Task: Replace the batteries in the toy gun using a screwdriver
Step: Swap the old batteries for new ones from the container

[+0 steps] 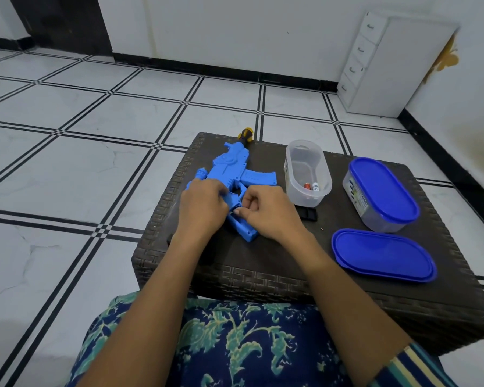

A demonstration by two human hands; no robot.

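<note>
A white tiled floor [67, 169] with black grid lines runs to white walls [235, 29], where a white drawer unit [375, 68] stands in the right corner. A low dark woven table [263, 275] sits before the person, its near edge hidden behind a patterned lap. The blue toy gun [229, 166] lies flat on the table's left half. To its right stand a lidded tub [380, 196], a loose blue lid [383, 255] and an open clear tub [308, 169] holding two batteries [311, 186]. The left hand [201, 208] grips the gun's middle, covering it. The right hand [268, 213] is curled, thumb and forefinger together at the gun's grip; whether they pinch anything cannot be told. A small black piece [309, 214] lies half hidden behind it.
</note>
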